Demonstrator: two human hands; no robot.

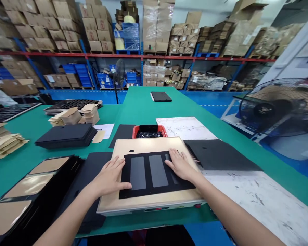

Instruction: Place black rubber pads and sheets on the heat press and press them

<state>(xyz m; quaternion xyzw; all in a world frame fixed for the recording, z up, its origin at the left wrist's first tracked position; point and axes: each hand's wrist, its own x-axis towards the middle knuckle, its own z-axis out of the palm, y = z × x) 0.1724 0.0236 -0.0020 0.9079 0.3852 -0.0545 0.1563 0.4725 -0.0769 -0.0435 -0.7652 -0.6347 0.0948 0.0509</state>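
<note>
A black sheet point(147, 172) with clear, window-like panels lies flat on a cream-topped box-like machine point(154, 145), which has a small red-lit display on its front edge. My left hand point(110, 177) rests at the sheet's left edge, fingers stretched out and thumb over the sheet. On the right part of the sheet, my right hand point(181, 164) lies flat with fingers apart, partly covering the rightmost panel. Both hands are open and grip nothing. Behind the machine stands a red basket point(135, 131) of small dark pieces.
Left are black panels with brown window pieces point(29, 184), a black sheet stack point(64, 133) and brown card stacks point(91, 114). Black sheets point(223, 153) lie right, over a marked white board point(261, 194). A large fan point(267, 109) stands beside the green table point(143, 106).
</note>
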